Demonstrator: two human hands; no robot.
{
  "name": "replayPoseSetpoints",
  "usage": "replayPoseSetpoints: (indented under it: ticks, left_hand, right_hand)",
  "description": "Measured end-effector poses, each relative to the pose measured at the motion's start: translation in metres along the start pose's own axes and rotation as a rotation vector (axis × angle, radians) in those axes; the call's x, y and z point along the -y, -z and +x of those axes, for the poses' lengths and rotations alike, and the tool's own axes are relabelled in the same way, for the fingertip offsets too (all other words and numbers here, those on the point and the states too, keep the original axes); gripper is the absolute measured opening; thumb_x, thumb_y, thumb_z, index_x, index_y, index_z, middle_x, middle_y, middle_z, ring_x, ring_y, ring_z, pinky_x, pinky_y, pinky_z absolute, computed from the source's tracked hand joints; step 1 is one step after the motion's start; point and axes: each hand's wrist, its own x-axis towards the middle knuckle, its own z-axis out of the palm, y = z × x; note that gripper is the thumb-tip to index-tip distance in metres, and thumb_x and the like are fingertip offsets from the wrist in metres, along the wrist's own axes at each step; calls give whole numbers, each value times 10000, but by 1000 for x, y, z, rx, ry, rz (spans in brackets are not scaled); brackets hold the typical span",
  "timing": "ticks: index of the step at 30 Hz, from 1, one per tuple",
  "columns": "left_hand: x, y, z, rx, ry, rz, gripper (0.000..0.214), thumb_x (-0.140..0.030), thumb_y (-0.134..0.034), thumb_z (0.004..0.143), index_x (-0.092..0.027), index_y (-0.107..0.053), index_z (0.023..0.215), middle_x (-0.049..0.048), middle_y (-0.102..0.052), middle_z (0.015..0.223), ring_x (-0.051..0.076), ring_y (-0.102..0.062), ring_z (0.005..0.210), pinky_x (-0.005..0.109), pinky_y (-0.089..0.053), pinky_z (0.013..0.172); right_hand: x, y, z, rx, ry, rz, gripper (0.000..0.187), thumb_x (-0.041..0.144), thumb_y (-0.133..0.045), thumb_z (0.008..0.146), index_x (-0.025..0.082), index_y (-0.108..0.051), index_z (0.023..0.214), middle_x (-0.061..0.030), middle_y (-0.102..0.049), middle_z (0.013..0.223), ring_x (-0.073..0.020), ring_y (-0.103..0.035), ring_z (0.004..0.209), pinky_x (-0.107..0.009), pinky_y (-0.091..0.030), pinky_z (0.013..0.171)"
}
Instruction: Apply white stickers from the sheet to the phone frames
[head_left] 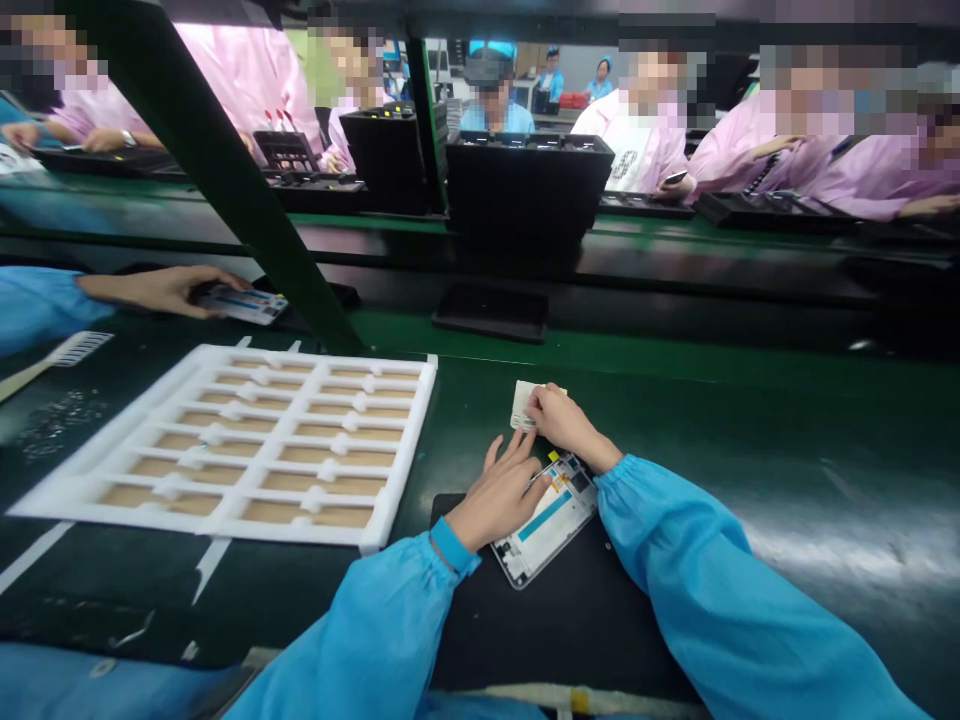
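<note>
My left hand (pixel 504 492) lies over the upper left side of a phone frame (pixel 546 520), fingers stretched apart and fingertips at the lower edge of a small white sheet (pixel 520 402), possibly of stickers. The silver frame, with a blue strip and a yellow tab, rests tilted on a black mat (pixel 525 630). Just beyond it, my right hand (pixel 564 424) has its fingers pinched at the sheet, covering its right part. Whether a loose piece is between those fingertips is hidden.
A white foam tray (pixel 262 465) with brown-bottomed slots stands left. Behind it a co-worker's hand (pixel 169 290) holds another phone frame (pixel 244 302). A black tray (pixel 491 312) lies beyond my hands. A green slanted post (pixel 225 190) crosses the left. Several people work across the bench.
</note>
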Motion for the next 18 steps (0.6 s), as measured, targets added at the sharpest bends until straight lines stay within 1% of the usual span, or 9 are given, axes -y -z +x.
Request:
replayPoseSetpoints:
  ticks: [5,10,14,16,18]
  left_hand:
    - [-2,1,0,5,-10,20,371,-395,-329,1036,-157,-603,962,159,-243,1595,279,-122,1505,565,-143,1204]
    - [-1,0,0,-6,-13,17,384,-409,-319,1038,-164,-608,976,143,-265,1591,281,-133,1505,571,-152,1201]
    - [0,-1,0,-4,-14,27,391,-406,-311,1040,-158,-604,964,151,-263,1590,290,-139,1502,567,-157,1200]
    - [0,-1,0,-8,-15,32,381,-400,-317,1039,-159,-596,943,152,-271,1587,291,-141,1502,565,-162,1199]
    - [0,-1,0,-16,-13,32,373,-395,-321,1039,-162,-589,926,146,-281,1585,286,-142,1502,557,-166,1201]
  right_hand:
    - [1,2,0,12,-10,1,198,320,-577,953,145,-607,1040,-51,-617,1037,-172,-606,908,-367,-524,814]
    - [1,2,1,34,-13,16,211,331,-576,954,146,-615,1047,-61,-619,1076,-187,-609,957,-396,-523,854]
    - [-4,0,4,59,3,78,227,341,-594,946,147,-621,1061,-67,-623,1104,-191,-614,975,-404,-528,864]
    - [-8,1,7,66,20,143,213,338,-604,940,144,-625,1023,-58,-630,1064,-180,-618,941,-387,-532,840]
    - [-14,3,9,78,46,235,183,320,-618,927,137,-624,934,-36,-639,952,-156,-619,853,-346,-533,783]
